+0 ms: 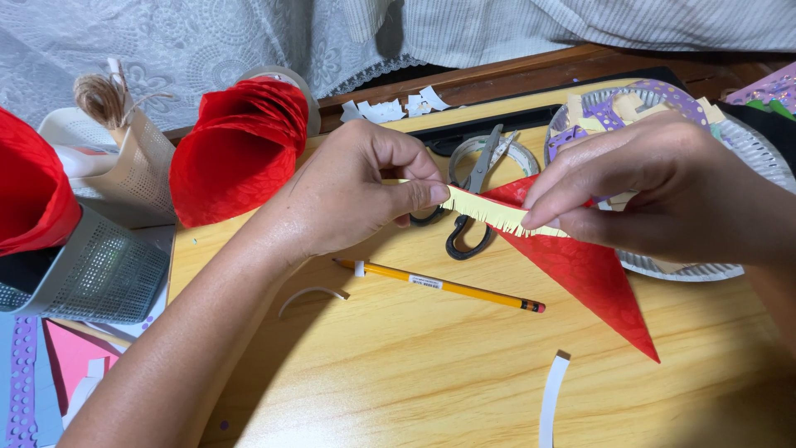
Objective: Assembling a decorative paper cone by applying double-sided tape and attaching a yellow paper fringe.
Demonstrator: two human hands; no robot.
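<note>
My left hand (pixel 356 195) pinches the left end of a pale yellow fringed paper strip (pixel 489 213) between thumb and fingers. My right hand (pixel 663 187) presses the strip's right end against the top edge of a red paper triangle (pixel 593 278), which points down toward the table's lower right. Both hands hover above a light wooden table (pixel 414 365). Just behind the strip lie black-handled scissors (pixel 468 236) and a roll of clear tape (pixel 497 158). A yellow pencil (pixel 439 284) lies on the table below my left hand.
A white paper plate (pixel 746 145) with paper scraps sits at the right. Red folded paper (pixel 240 149) and grey mesh baskets (pixel 99 265) stand at the left. White paper slivers (pixel 551 398) lie on the table. Lace cloth hangs behind.
</note>
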